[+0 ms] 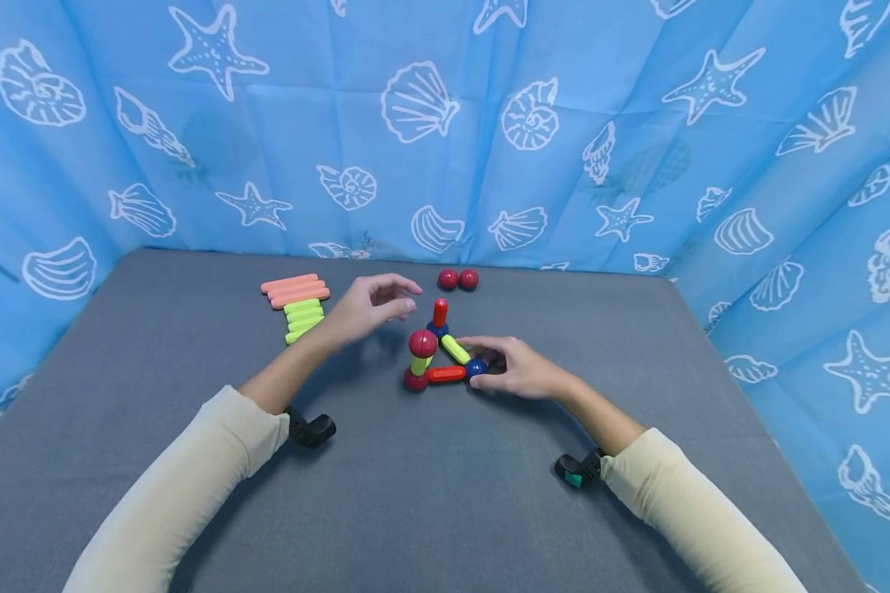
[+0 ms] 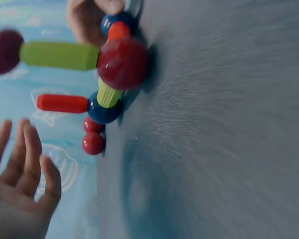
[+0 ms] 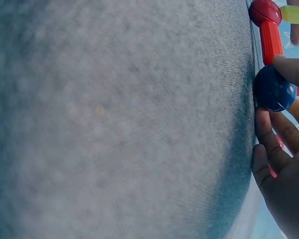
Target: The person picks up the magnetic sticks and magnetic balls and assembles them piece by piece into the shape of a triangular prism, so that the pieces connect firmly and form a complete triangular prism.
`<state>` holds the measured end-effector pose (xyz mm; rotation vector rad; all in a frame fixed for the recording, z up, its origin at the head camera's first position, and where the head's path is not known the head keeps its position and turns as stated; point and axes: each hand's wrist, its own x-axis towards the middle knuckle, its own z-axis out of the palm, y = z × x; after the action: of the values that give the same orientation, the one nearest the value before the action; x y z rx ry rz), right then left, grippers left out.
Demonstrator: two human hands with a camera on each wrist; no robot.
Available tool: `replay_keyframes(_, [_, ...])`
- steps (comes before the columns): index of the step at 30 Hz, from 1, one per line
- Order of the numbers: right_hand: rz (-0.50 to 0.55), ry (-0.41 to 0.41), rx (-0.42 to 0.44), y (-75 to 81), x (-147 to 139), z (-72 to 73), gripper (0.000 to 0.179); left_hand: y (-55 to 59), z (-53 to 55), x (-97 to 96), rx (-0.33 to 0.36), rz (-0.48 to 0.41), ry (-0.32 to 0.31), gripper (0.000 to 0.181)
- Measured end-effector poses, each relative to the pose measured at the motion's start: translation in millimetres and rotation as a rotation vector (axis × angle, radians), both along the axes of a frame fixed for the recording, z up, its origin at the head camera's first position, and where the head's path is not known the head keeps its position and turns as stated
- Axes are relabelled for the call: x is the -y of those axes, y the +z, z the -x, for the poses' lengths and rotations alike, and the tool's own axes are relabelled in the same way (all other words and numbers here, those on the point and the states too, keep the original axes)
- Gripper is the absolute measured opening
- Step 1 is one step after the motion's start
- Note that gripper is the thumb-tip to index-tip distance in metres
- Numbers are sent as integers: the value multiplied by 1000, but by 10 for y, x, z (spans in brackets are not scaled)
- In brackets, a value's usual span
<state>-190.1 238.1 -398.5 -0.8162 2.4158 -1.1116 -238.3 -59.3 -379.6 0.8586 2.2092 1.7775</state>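
A magnetic ball-and-rod frame stands mid-table. My right hand [image 1: 522,368] holds its right blue ball [image 1: 476,368] between thumb and fingers. From that ball a red rod [image 1: 447,374] runs to a dark red ball [image 1: 415,380], and a yellow-green rod [image 1: 456,350] runs to the back blue ball [image 2: 104,108]. On the dark red ball stands an upright yellow-green rod [image 2: 60,55] topped by another red ball [image 1: 423,343]. A second red rod [image 1: 441,312] rises from the back blue ball. Left of the frame, my left hand [image 1: 374,306] hovers with relaxed fingers, holding nothing.
Two loose red balls [image 1: 458,280] sit side by side behind the frame. At the back left lie several salmon-pink rods [image 1: 295,291] and several yellow-green rods [image 1: 303,320]. A blue shell-print curtain [image 1: 445,165] hangs along the far edge of the grey table [image 1: 415,511].
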Motion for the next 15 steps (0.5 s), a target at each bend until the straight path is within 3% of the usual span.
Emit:
replay_keyframes(2, [-2,-2,3,-8,-11,-2,61,-45,120,-98,10,37,85,27])
replay_keyframes(5, [-6,-7,6,-13,-29,-6,61,-136,288,-253,28,118,157,29])
replay_keyframes(10, [-11,-11,-11,9,-44,-15,60,-254,499,-471,79,209,170,37])
replay_keyframes(15, [-13,5,-29,8,-9,-1,60,-302,621,-572,50,230,243,44])
